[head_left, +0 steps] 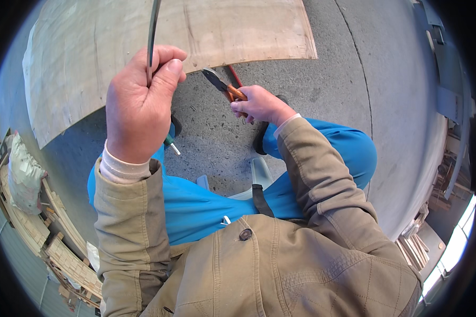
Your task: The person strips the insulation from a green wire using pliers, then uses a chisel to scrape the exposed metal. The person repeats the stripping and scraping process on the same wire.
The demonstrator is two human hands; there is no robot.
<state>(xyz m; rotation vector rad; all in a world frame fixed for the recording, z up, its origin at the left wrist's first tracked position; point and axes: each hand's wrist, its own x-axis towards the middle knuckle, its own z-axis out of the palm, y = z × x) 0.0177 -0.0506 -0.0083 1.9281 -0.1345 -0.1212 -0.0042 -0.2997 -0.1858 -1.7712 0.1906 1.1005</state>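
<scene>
My left hand (135, 105) is raised at the left, its fingers closed round a thin, dark, slightly curved strip (152, 37). The strip runs from the fist up past the top edge of the view; what it is made of I cannot tell. Lower and to the right, my right hand (256, 104) grips pliers (215, 79) with dark jaws and orange handles. Their jaws point up and left, apart from the strip. Behind the pliers shows part of a thin red rod (235, 75).
A wooden board (238, 31) spans the far side, above the grey concrete floor (206, 164). By my left knee a green-handled piece (172, 143) with a pale tip sticks out. Stacked wood (71, 259) and a white sack (25, 171) line the left; more wood (413, 251) lies right.
</scene>
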